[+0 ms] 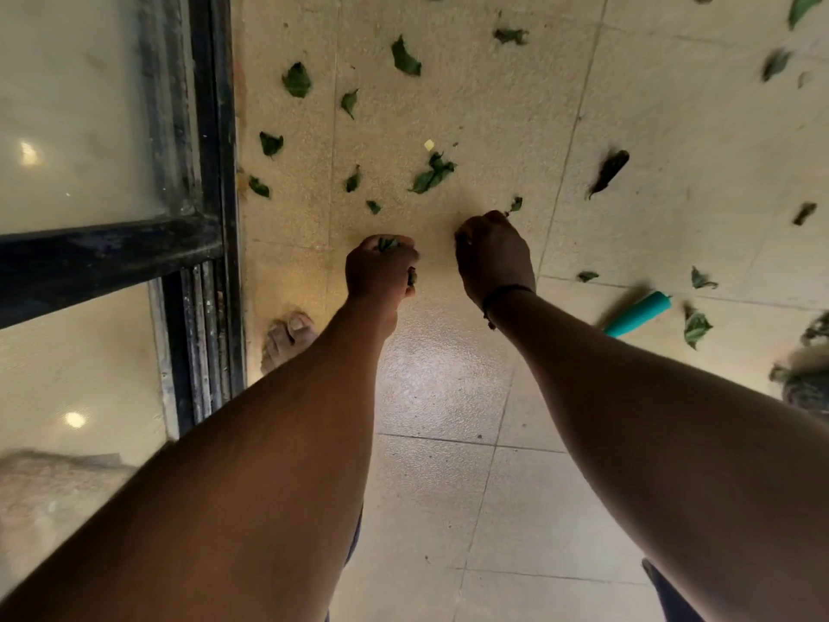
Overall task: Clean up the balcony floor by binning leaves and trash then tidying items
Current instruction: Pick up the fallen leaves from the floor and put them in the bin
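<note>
Several green leaves lie scattered over the beige tiled balcony floor (448, 397), among them a crumpled cluster (433, 173) ahead of my hands and a dark dried leaf (608, 171) to the right. My left hand (380, 272) is curled into a fist around a bunch of leaves (386, 243) that pokes out at the top. My right hand (491, 253) reaches down to the floor with its fingers curled; a small leaf (516, 204) lies just past its fingertips. What its fingers hold is hidden.
A black-framed glass door (211, 172) runs along the left. My bare foot (289, 338) stands beside its track. A teal cylinder (637, 314) lies on the floor at right, with a dark heap (803, 379) at the right edge. A small yellow scrap (429, 145) lies ahead.
</note>
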